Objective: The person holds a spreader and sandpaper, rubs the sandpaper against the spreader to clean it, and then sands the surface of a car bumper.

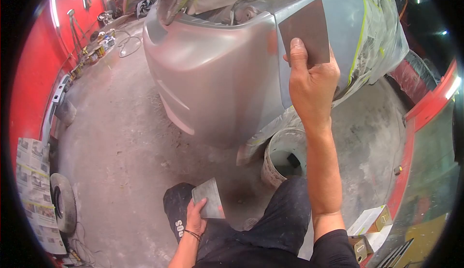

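My right hand (314, 81) is raised in front of the car's grey-silver fender panel (316, 26). It grips a dark brown-grey sandpaper sheet (309, 33) by its lower edge, thumb on the near face and the fingers behind. Low over my left thigh, my left hand (195, 217) pinches a flat, light grey sheet (209, 198), its thumb on top. The silver bumper (217, 69), with reddish-brown patches, curves round the car's corner left of the raised sheet.
A whitish bucket (267, 169) with liquid and a dark block (293, 160) stands below the bumper, by my right knee. Masking plastic (382, 36) covers parts of the car. A tire (63, 202) and newspaper-covered panel (36, 190) are at left; a cardboard box (369, 222) is at right.
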The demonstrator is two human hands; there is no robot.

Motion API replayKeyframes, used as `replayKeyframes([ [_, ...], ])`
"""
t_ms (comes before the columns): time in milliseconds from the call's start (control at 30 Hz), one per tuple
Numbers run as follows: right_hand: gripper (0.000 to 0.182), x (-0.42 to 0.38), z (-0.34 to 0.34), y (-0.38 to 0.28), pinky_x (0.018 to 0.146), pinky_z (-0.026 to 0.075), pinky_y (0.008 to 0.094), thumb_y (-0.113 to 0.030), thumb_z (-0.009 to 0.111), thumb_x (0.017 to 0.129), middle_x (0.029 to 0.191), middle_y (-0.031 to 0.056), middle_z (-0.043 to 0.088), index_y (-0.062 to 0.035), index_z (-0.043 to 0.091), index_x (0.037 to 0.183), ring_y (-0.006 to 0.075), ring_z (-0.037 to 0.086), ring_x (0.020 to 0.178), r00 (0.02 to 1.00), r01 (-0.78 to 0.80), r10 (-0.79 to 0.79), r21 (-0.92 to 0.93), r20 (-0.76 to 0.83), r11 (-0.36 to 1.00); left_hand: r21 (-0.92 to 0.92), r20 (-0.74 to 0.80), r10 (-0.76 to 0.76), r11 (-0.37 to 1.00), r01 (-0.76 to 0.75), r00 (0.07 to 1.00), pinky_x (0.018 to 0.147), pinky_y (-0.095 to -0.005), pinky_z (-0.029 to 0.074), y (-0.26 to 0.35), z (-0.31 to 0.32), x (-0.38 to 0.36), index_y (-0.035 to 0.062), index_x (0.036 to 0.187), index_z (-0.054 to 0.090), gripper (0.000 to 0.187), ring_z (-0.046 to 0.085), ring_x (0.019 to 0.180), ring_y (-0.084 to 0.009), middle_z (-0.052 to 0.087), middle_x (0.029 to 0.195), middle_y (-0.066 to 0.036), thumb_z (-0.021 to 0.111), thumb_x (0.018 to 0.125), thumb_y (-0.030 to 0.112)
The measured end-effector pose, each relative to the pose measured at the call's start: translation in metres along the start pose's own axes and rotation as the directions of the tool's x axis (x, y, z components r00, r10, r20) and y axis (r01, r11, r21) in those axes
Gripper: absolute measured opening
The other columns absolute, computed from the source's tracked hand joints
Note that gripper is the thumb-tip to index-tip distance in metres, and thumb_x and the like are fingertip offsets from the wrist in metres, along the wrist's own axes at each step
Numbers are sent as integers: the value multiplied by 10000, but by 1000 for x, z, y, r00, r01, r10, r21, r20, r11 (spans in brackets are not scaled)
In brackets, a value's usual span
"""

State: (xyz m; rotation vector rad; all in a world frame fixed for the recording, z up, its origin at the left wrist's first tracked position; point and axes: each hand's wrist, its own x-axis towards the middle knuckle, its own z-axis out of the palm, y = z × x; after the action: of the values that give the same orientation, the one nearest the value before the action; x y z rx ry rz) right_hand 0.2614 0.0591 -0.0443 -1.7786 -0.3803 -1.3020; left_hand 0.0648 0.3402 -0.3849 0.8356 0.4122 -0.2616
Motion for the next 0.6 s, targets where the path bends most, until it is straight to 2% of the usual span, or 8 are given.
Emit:
replayKeyframes([
  [167,178,-4,9,-5,815,566,413,-100,632,1035,1088,167,706,49,712,1090,314,720,908,1000,-10,7,-104,-22,995,-10,-3,6,1000,-6,1000,1041,-409,538,1,-1,-2,7,1397,601,430,674,1182,-238,698,1282,-104,698,994,121],
  [367,215,-7,18,-13,837,572,423,-97,631,1030,1096,182,697,38,700,1183,356,716,980,999,-41,40,-113,-6,993,-11,0,16,1000,-16,1000,1049,-410,535,4,-3,-4,-3,1400,598,443,673,1185,-238,698,1291,-108,709,990,123],
  [600,349,-16,35,-11,890,596,477,-73,598,1032,1233,218,654,29,605,1365,407,717,1049,994,99,-106,-264,-11,960,-14,34,22,1000,-22,999,1048,-400,530,2,-8,-1,-5,1399,598,445,671,1186,-233,699,1287,-105,712,988,121],
])
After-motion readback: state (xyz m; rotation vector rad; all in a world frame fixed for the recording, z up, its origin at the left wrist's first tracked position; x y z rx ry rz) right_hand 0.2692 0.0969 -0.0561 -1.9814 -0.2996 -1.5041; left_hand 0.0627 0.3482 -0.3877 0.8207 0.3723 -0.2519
